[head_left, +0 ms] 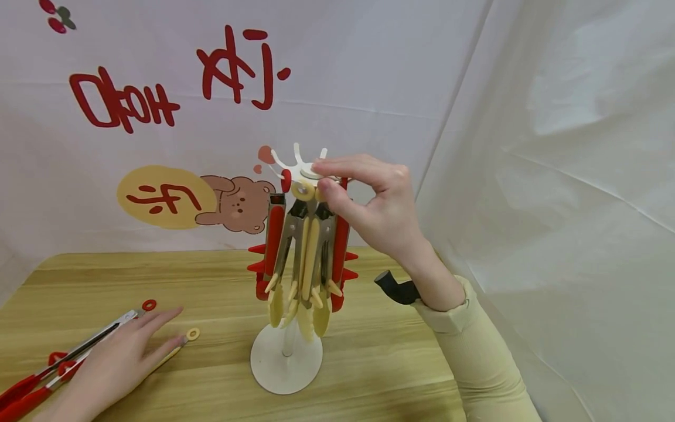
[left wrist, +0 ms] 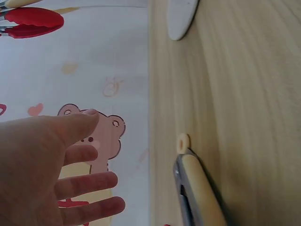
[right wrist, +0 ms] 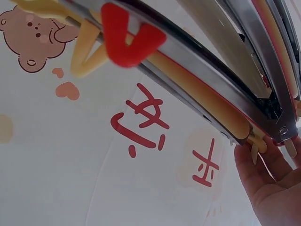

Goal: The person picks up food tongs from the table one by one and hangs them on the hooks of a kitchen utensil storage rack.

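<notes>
A white stand [head_left: 285, 378] with a crown of curved hooks holds several hanging tongs. Some of these are red tongs [head_left: 274, 237]; others are cream-yellow tongs [head_left: 311, 258] with scalloped heads pointing down. At the crown is my right hand [head_left: 379, 202], its thumb and fingers pinching around the ring end of cream-yellow tongs on a hook. In the right wrist view, fingertips [right wrist: 243, 153] touch that yellow ring. My left hand [head_left: 118, 357] hovers low at the left, fingers extended, holding nothing. Beside it lie red-handled tongs [head_left: 89, 346] and cream-yellow tongs [left wrist: 200, 186], partly hidden by the hand.
The wood-grain table [head_left: 379, 363] reaches back to a white cloth backdrop [head_left: 369, 70] with red characters and a cartoon bear [head_left: 242, 202]. White cloth [head_left: 580, 176] also hangs at the right. A black strap piece [head_left: 395, 288] sticks out from the right wrist.
</notes>
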`<state>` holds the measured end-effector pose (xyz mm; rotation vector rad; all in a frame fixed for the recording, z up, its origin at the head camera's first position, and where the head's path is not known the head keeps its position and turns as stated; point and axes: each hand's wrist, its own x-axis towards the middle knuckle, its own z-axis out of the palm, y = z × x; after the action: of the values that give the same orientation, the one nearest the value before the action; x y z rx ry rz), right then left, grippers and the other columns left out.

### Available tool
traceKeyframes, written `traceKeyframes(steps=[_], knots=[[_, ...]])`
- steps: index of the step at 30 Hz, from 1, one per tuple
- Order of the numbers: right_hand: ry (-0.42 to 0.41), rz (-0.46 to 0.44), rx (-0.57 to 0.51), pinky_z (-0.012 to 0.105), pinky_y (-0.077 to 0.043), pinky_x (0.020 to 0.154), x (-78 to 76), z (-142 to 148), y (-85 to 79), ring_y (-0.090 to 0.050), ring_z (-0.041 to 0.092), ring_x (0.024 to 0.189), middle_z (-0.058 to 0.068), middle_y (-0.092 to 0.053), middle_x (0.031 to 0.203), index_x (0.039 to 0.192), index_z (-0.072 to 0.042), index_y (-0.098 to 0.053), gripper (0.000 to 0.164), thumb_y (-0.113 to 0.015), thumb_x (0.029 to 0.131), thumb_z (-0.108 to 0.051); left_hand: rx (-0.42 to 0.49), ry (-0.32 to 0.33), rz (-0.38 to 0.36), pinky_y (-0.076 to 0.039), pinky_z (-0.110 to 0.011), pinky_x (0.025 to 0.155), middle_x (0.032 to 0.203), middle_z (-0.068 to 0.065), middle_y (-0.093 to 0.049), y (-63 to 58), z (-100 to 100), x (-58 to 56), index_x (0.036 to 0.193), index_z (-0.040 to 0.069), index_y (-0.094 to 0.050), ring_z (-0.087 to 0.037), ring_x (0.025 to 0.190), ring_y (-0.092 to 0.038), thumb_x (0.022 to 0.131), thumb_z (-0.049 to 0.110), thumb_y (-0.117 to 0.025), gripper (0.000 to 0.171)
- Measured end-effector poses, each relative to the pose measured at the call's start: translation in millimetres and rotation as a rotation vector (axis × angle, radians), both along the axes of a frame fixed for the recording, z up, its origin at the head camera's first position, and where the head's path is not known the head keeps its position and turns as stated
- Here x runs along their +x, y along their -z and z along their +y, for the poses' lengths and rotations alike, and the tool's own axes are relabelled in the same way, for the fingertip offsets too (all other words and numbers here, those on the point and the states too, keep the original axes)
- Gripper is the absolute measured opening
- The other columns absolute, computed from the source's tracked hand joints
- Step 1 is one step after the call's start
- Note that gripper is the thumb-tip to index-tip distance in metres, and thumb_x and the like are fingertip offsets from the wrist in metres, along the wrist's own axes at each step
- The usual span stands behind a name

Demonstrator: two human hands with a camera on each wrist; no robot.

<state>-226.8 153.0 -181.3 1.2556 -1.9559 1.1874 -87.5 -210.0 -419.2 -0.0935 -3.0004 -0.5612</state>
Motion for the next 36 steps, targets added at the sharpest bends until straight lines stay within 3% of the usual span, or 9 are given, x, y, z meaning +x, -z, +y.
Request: traceKeyframes(steps=[12,22,31,36], knots=[[-0.074,-0.039,-0.023,0.024,-0.058,0.081,-8.8,2,2.0,-0.071,0.012,0.088,0.022,-0.080,0.108,0.108,0.004,-0.080,0.021,-0.068,0.092,-0.003,-0.062,-0.021,-0.119,-0.056,-0.066,0.078,0.133,-0.027,-0.067,17.5,-10,1.9,0.139,0.010,-0.066,-0.047,0.117,-0.068,0.093,0.054,-0.075,0.065],[-0.142,-0.091,-0.050,0.022,-0.055,0.076,-14.0,4,4.5,-0.068,0.010,0.089,0.029,-0.078,0.109,0.108,0.010,-0.077,0.023,-0.066,0.091,0.000,-0.073,0.006,-0.118,-0.058,-0.064,0.079,0.131,-0.020,-0.069,30.7,-19,6.9,0.138,0.010,-0.067,-0.042,0.115,-0.069,0.088,0.052,-0.080,0.067],[-0.205,-0.147,-0.061,0.022,-0.058,0.084,-20.0,5,5.6,-0.073,0.012,0.108,0.036,-0.073,0.112,0.109,0.012,-0.075,0.027,-0.060,0.092,-0.003,-0.089,0.015,-0.221,-0.058,-0.063,0.078,0.128,-0.025,-0.069,38.9,-28,10.4,0.137,0.011,-0.066,-0.043,0.110,-0.069,0.084,0.050,-0.083,0.068],[-0.219,-0.176,-0.040,0.027,-0.059,0.096,-20.1,8,3.3,-0.073,0.016,0.116,0.036,-0.073,0.115,0.110,0.012,-0.075,0.028,-0.060,0.092,-0.004,-0.100,0.031,-0.251,-0.059,-0.057,0.077,0.123,-0.021,-0.070,41.6,-32,11.7,0.139,0.010,-0.065,-0.034,0.104,-0.071,0.079,0.047,-0.088,0.073]])
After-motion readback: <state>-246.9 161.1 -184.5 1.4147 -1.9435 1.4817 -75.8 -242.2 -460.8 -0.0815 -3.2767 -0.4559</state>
